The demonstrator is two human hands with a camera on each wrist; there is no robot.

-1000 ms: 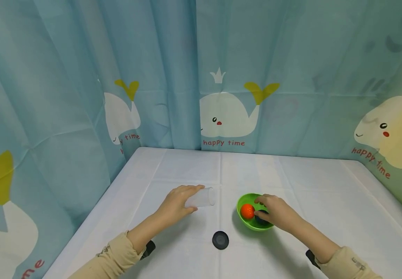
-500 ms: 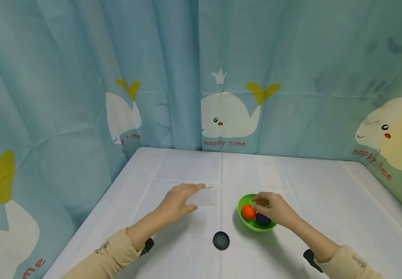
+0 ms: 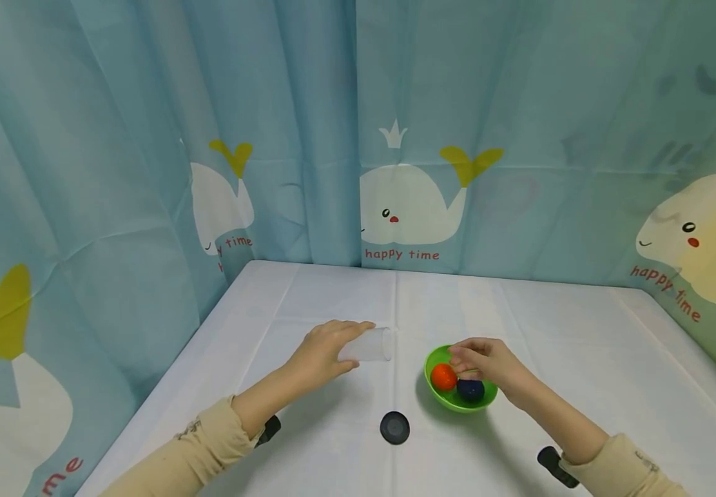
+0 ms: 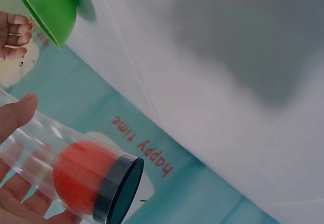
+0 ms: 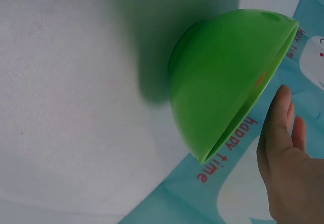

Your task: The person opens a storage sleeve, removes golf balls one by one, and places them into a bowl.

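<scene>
My left hand (image 3: 326, 354) holds a clear plastic tube (image 3: 369, 344) with fingers and thumb around it. In the left wrist view, a red-orange ball (image 4: 81, 173) sits inside the tube against a black end cap (image 4: 119, 191); the head view hides that end. My right hand (image 3: 491, 366) hovers over a green bowl (image 3: 460, 407), fingers loosely bent, with nothing seen in them. Inside the bowl lie an orange ball (image 3: 443, 377) and a dark blue ball (image 3: 471, 391). A black round cap (image 3: 395, 428) lies flat on the table between the hands.
A white cloth covers the table (image 3: 308, 449). Blue curtains (image 3: 283, 103) printed with whales hang at its back and along its sides.
My right hand has risen from the dark blue ball, uncovering it, and its fingers have drawn together. My left hand has shifted slightly up and right with the tube.
</scene>
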